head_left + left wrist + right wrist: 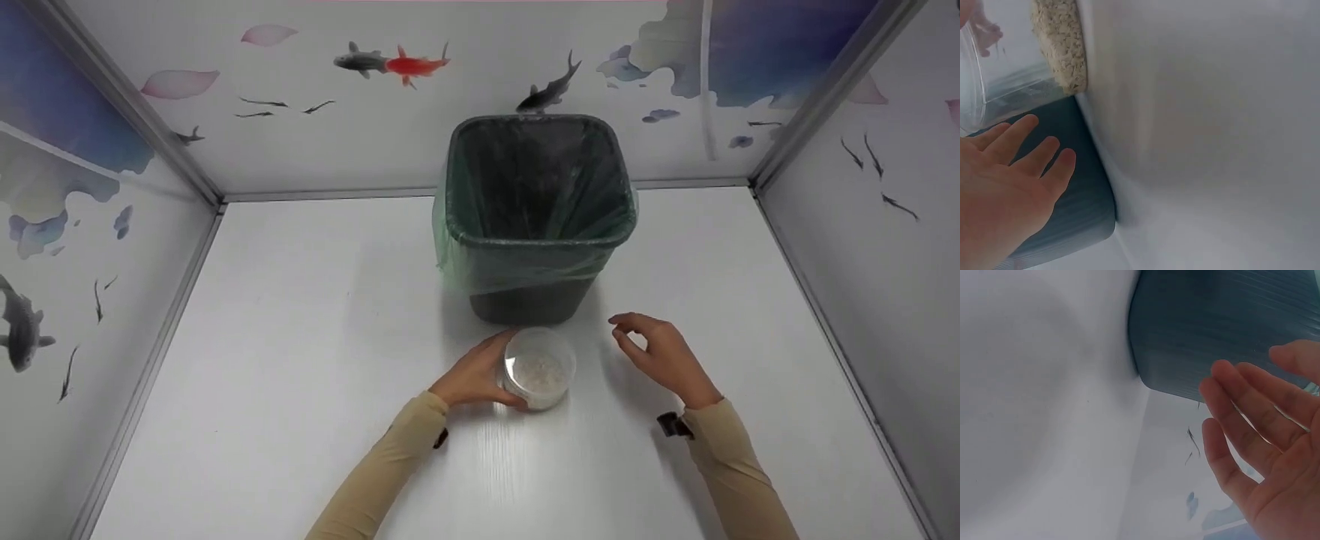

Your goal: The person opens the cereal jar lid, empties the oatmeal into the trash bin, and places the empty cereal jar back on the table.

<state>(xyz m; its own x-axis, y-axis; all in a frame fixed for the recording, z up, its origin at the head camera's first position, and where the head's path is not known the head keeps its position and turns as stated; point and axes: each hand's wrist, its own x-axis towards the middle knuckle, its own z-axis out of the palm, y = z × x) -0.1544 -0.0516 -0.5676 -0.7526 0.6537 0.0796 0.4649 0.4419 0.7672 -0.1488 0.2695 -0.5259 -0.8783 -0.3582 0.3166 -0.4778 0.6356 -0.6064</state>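
A clear round plastic jar [538, 367] stands on the white table, with pale, oat-like flakes [1061, 42] in its lower part. Whether a lid covers it, I cannot tell. My left hand [480, 371] holds the jar from its left side, thumb at the front and fingers round the back. In the left wrist view, that hand's [1010, 185] outer fingers spread beside the jar wall. To the right of the jar, my right hand [660, 356] hovers over the table with loosely bent fingers and nothing in it, also visible in the right wrist view [1269, 433].
Just behind the jar stands a dark waste bin [532, 300] lined with a translucent green bag [517, 266]. White panels [300, 150] printed with fish and petals wall in the table [300, 337] at the back and both sides. A dark wrist device [675, 425] sits by the right cuff.
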